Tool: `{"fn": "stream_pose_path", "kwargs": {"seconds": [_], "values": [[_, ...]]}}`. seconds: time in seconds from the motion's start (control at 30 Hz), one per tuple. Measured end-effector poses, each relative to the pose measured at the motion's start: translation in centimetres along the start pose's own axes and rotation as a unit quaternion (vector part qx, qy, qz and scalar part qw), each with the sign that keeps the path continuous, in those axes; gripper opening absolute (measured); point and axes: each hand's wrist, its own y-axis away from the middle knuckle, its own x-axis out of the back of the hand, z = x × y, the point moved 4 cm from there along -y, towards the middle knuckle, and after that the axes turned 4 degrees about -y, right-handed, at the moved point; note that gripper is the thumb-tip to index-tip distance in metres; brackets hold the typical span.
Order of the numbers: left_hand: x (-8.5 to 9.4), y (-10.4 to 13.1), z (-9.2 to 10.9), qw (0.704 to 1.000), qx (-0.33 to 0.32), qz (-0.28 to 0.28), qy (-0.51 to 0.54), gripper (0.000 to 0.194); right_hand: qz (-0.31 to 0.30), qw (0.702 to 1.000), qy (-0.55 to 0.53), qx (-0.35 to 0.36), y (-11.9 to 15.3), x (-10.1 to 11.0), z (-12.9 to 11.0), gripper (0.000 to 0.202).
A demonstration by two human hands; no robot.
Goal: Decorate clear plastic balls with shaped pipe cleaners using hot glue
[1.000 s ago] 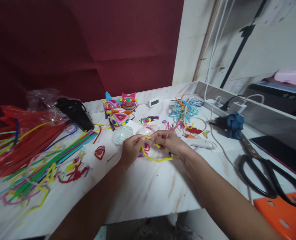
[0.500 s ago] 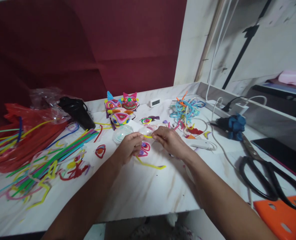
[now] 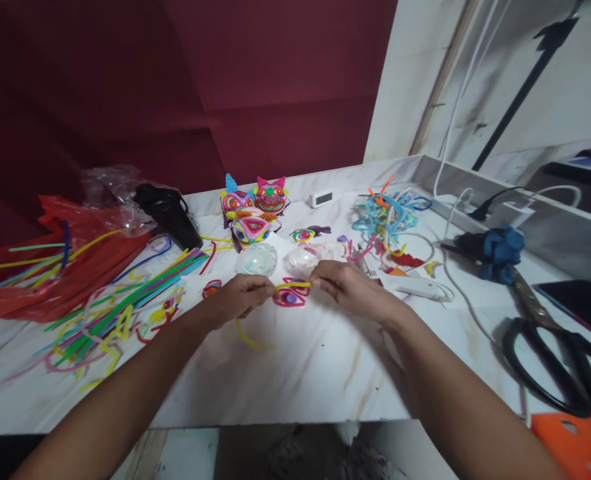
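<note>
A yellow pipe cleaner is stretched between my two hands above the marble-patterned table. My left hand pinches it at one side, and a bent length of it hangs below that hand. The other end is between the closed fingertips of my right hand. Just under the stretched part lies a pink looped shape with a purple centre. Two clear domed pieces, the left one and the right one, rest behind my hands. An orange-centred red shape is partly covered by my left hand.
Colourful lion-head pieces stand at the back. Loose pipe cleaners and a red plastic bag lie left, near a black holder. Right are a tangled blue pile, a white glue gun, cables and large black-handled scissors.
My hands have moved apart, with more of the yellow pipe cleaner showing between them. The view has shifted, so the table's contents appear further right.
</note>
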Motion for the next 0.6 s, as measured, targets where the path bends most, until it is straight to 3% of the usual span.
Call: {"fn": "stream_pose_path", "kwargs": {"seconds": [0.13,0.23,0.37,0.5,0.6], "values": [[1.7,1.3,-1.1,1.000,0.017,0.001,-0.011,0.037,0.037,0.999,0.021,-0.021,0.0,0.5,0.4,0.019],[2.7,2.4,-1.3,0.992,-0.006,0.031,-0.118,0.037,-0.003,1.000,0.011,0.024,0.0,-0.1,0.1,0.021],[3.4,3.8,-0.5,0.961,-0.057,0.034,-0.270,0.036,-0.075,0.995,-0.041,0.045,0.1,-1.1,-0.5,0.022],[4.4,4.9,-0.8,0.952,-0.043,-0.002,-0.302,0.037,-0.069,0.996,-0.045,0.014,0.1,-1.2,-0.2,0.022],[5.5,5.3,-1.9,0.946,-0.031,0.008,-0.322,0.035,-0.065,0.997,-0.028,-0.015,0.1,-1.2,0.2,0.021]]}}
